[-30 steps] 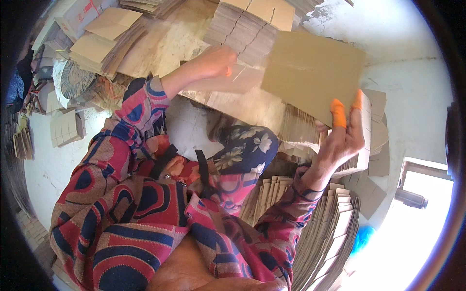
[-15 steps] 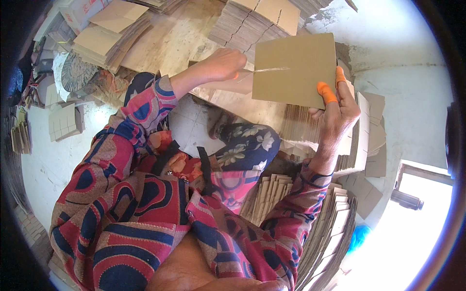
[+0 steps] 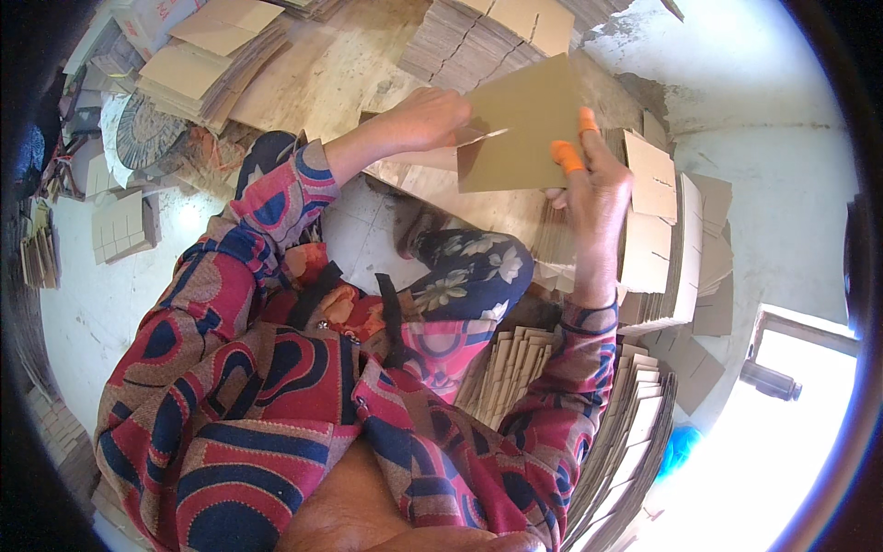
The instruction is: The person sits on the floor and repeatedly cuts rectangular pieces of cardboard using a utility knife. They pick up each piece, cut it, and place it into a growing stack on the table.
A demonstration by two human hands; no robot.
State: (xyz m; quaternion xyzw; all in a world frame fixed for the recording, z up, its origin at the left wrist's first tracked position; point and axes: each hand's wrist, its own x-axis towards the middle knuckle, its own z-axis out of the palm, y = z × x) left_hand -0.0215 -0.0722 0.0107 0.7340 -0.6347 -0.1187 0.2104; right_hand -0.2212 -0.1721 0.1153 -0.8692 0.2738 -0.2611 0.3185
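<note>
A brown cardboard sheet (image 3: 524, 152) is held up in front of me, tilted, its lower right edge pinched in my right hand (image 3: 593, 179). Orange covers sit on the thumb and one finger of that hand. My left hand (image 3: 428, 120) is closed in a fist at the sheet's left edge. A thin pale strip or slit (image 3: 486, 137) runs from beside this fist into the sheet. What the left fingers grip is hidden from view.
Beyond the hands, a tall stack of slotted cardboard (image 3: 478, 41) stands on a wooden board (image 3: 317, 78). More cardboard stacks (image 3: 653, 184) lie at the right, and others (image 3: 616, 442) near my right forearm. At far left are cardboard piles (image 3: 198, 78) and a round ridged object (image 3: 147, 138).
My right hand has moved left, bringing the cardboard sheet closer to my left hand and tilting it more. The left fist has stayed nearly in place.
</note>
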